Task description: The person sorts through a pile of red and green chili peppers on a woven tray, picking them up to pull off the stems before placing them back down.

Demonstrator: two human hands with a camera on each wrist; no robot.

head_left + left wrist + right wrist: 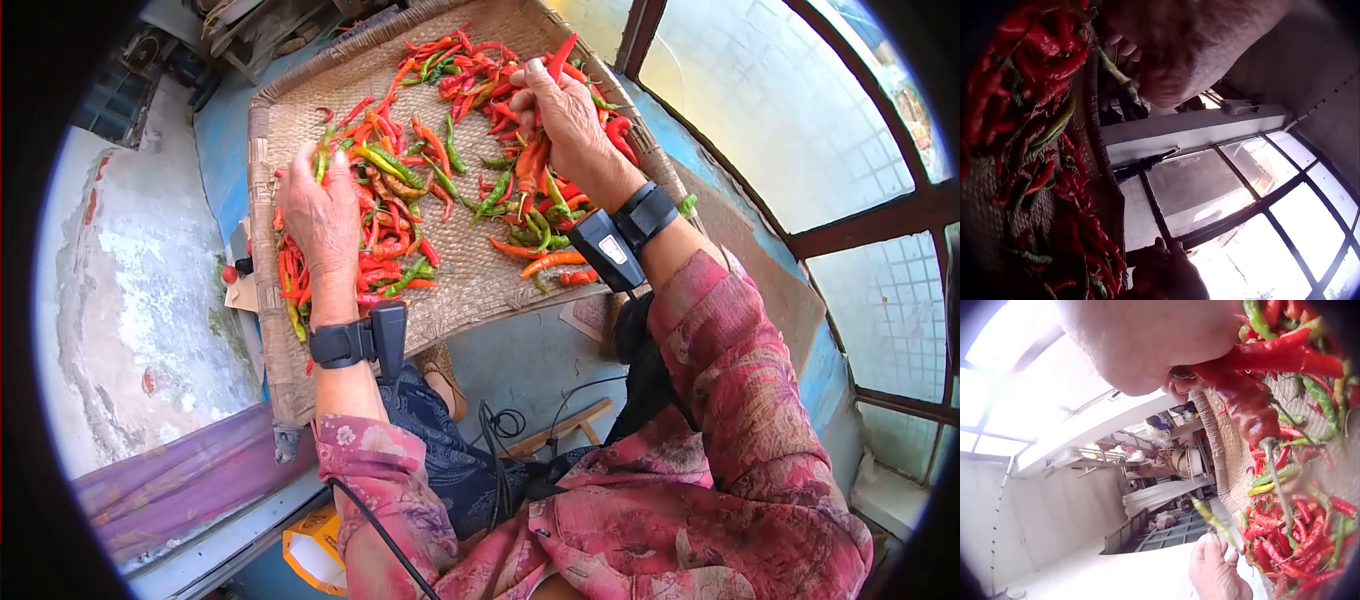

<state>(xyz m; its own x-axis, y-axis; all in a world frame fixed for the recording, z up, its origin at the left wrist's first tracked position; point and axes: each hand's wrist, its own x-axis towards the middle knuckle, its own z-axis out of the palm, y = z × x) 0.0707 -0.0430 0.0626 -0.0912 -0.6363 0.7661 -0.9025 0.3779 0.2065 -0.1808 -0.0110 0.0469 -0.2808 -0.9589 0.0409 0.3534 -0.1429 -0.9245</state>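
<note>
Red, orange and green chili peppers [390, 215] lie in loose heaps on a woven tray [460, 290]. Over the heap on the tray's left side, my left hand [322, 215] pinches a yellow-green pepper [321, 165] between thumb and fingers; this pepper [1213, 522] also shows in the right wrist view, held by the left hand [1217, 572]. My right hand [572, 125], above the heap on the right side, grips red peppers [562, 57]. In the right wrist view a wrinkled red pepper [1244, 409] with a long stem hangs below the right hand [1154, 347].
The tray's raised rim [262, 180] runs round the peppers. Framed windows [780, 130] stand on the right and a worn white wall [150, 300] on the left. Below the tray are a black cable [497, 430] and a wooden piece [560, 430] on the floor.
</note>
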